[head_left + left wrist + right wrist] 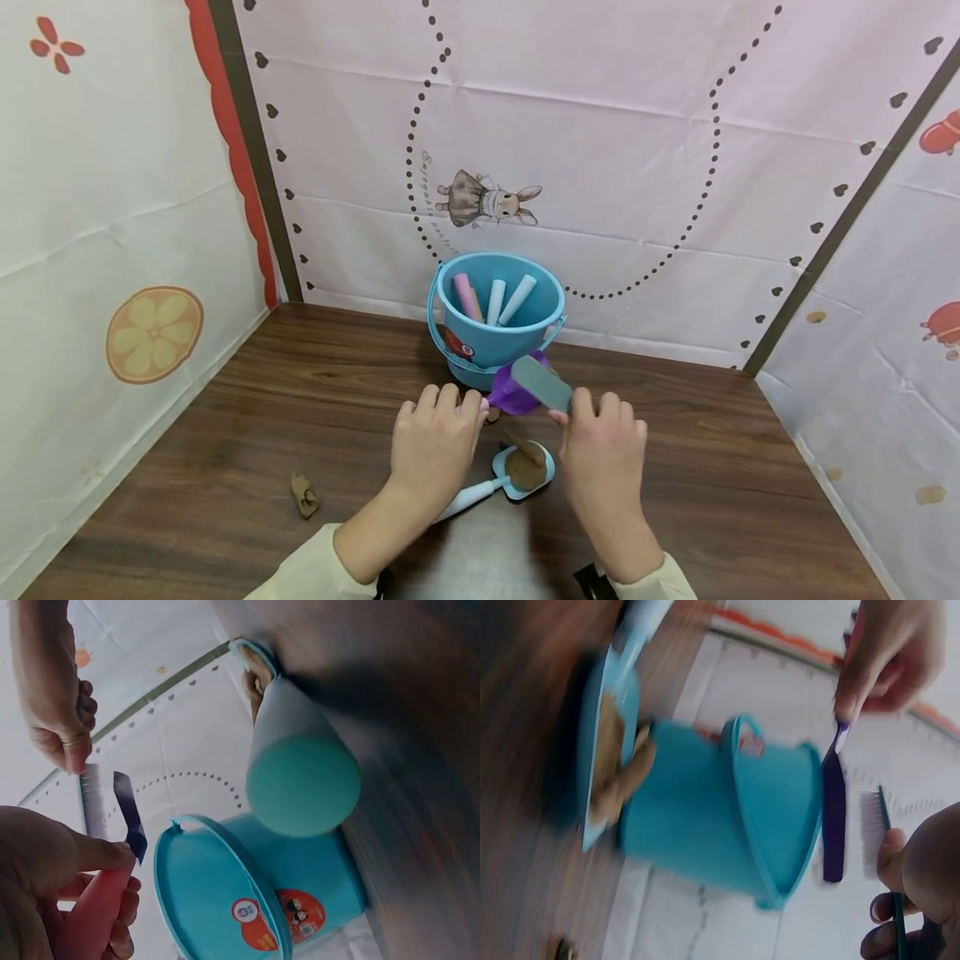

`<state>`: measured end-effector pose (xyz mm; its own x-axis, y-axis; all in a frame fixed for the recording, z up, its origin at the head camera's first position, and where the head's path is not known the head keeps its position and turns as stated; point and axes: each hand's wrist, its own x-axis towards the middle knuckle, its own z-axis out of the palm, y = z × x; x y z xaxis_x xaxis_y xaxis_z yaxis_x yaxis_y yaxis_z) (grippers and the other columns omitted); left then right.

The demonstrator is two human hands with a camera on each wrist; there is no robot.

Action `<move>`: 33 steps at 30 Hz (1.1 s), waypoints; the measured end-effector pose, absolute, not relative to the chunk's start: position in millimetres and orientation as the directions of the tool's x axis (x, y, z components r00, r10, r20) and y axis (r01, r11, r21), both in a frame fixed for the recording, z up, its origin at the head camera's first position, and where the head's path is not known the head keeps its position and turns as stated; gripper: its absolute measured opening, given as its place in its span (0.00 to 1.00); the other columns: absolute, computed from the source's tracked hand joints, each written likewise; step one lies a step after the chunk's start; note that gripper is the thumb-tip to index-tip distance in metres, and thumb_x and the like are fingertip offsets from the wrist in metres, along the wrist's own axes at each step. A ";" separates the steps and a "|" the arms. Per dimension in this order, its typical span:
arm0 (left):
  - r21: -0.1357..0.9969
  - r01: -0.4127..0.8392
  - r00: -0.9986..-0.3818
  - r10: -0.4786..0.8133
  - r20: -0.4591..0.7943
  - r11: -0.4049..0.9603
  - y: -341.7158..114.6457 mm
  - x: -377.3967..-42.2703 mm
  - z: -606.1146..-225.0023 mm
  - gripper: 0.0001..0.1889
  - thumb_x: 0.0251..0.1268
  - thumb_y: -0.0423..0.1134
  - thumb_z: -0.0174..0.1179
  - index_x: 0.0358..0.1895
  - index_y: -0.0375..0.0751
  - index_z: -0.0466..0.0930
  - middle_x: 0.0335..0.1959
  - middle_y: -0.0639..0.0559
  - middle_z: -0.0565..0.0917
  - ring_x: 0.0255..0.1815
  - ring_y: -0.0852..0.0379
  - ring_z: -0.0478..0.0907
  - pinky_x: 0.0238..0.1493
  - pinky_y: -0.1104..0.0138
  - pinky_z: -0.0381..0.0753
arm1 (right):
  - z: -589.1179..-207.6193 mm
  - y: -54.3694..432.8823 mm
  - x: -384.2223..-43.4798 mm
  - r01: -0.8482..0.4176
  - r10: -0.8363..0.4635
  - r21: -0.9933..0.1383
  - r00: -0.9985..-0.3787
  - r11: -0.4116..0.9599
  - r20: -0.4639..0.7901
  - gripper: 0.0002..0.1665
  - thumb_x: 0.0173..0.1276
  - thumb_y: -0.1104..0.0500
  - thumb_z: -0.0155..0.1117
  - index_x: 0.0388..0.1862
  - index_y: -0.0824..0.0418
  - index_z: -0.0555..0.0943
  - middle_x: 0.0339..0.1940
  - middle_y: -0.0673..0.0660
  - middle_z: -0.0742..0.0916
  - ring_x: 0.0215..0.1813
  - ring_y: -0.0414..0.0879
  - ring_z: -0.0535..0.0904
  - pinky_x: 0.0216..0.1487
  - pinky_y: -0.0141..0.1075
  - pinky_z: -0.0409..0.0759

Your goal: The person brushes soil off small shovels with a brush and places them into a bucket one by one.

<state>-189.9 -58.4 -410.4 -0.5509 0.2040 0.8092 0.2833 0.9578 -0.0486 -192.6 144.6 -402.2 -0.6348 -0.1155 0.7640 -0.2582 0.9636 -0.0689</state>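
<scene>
1. Left hand [437,446]: grip clamped round a pink handle [94,919].
2. Purple toy shovel [506,396], on that handle: held above the bench [720,475], before the bucket. Presumably thin moulded plastic; light, stiff, rather smooth. Best held at the thick handle, clear of the blade.
3. Right hand [603,454]: grip clamped, thumb and fingers on one end of a brush.
4. Grey-green flat-backed brush [542,384]: bristles toward the purple blade. The wrist views are blurred, but a narrow gap seems to part the two. Should be light, firm in the back, yielding in the bristles; take hold by the bare end.
5. Brown fragment [303,497]: alone on the bench, left of the left hand. Probably soft or crumbly; a light pinch would suit.
6. Light-blue toy shovel [487,488]: lying on the bench between the forearms, bowl loaded with a brown clay-like mass [525,471]. Likely heaviest at the bowl; hold by the pale handle, kept level.
7. Light-blue bucket [498,346]: upright behind the tools, pink and white handles [517,301] standing inside. Likely stiff, light plastic; lift by the bail.
8. Printed backdrop [615,150]: rabbit figure, dotted line.
</scene>
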 end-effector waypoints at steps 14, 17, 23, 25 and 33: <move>-0.072 0.296 -0.540 0.229 0.810 0.953 -64.4 -187.0 -405.1 0.13 0.68 0.48 0.66 0.33 0.41 0.84 0.25 0.46 0.81 0.25 0.48 0.75 0.18 0.60 0.66 | -418.3 122.8 -186.0 -0.203 -0.153 0.021 -0.660 0.979 0.735 0.26 0.66 0.41 0.70 0.35 0.63 0.76 0.23 0.60 0.70 0.24 0.55 0.66 0.24 0.44 0.61; -0.080 0.280 -0.536 0.225 0.814 0.957 -63.7 -186.7 -406.2 0.14 0.69 0.48 0.65 0.32 0.41 0.83 0.25 0.47 0.80 0.25 0.48 0.74 0.18 0.60 0.66 | -420.9 129.6 -192.9 -0.176 -0.130 0.022 -0.635 0.984 0.761 0.26 0.67 0.41 0.67 0.34 0.63 0.74 0.24 0.61 0.70 0.25 0.58 0.67 0.25 0.46 0.61; -0.086 0.267 -0.539 0.222 0.812 0.960 -59.6 -186.3 -409.9 0.14 0.69 0.48 0.65 0.31 0.42 0.81 0.23 0.48 0.78 0.24 0.49 0.73 0.19 0.61 0.66 | -419.4 138.8 -199.8 -0.119 -0.083 0.010 -0.630 0.993 0.772 0.27 0.74 0.40 0.55 0.35 0.65 0.71 0.25 0.63 0.69 0.26 0.61 0.66 0.27 0.51 0.61; -0.088 0.264 -0.539 0.223 0.813 0.960 -59.1 -186.4 -411.5 0.14 0.69 0.48 0.65 0.30 0.42 0.80 0.23 0.48 0.77 0.24 0.49 0.73 0.18 0.61 0.65 | -416.6 140.8 -199.6 -0.110 -0.054 -0.018 -0.619 0.994 0.783 0.27 0.73 0.41 0.56 0.35 0.66 0.72 0.25 0.63 0.69 0.26 0.62 0.67 0.26 0.52 0.61; -0.071 0.265 -0.546 0.210 0.811 0.962 -63.8 -186.6 -409.1 0.14 0.64 0.49 0.70 0.32 0.42 0.81 0.24 0.47 0.79 0.25 0.48 0.73 0.19 0.60 0.66 | -414.9 117.3 -179.7 -0.225 -0.145 -0.023 -0.700 0.974 0.699 0.27 0.72 0.38 0.59 0.34 0.62 0.73 0.24 0.60 0.70 0.26 0.57 0.67 0.25 0.45 0.59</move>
